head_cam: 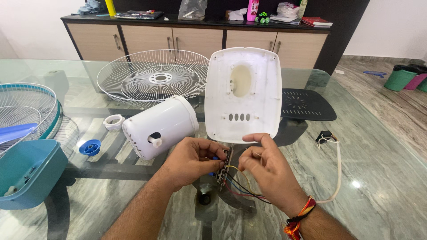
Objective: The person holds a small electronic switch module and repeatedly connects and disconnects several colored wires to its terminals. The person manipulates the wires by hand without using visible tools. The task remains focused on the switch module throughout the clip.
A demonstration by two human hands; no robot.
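The person's two hands meet low in the middle of the view, above a glass table [364,146]. Between them stands a narrow switch board [223,166], upright and edge-on, with coloured wires [242,189] running from its lower end toward the right wrist. The left hand [192,161] is curled around the board from the left, fingers folded in against it, gripping it. The right hand [267,166] sits just to the right of the board, thumb and forefinger pinched together on a thin yellow wire close to the board's side.

Directly above both hands a white plastic panel [243,95] stands upright with its hollow side toward the camera; the right fingertips touch its lower edge. Just left of the left hand lies a white motor housing [160,126] on its side. Behind it rests a white wire fan guard [153,79]. A black vented cover [307,104] lies to the right of the panel, and a white cord with a small black plug part [336,164] curves past the right wrist. A teal fan base [26,171] sits at the far left.
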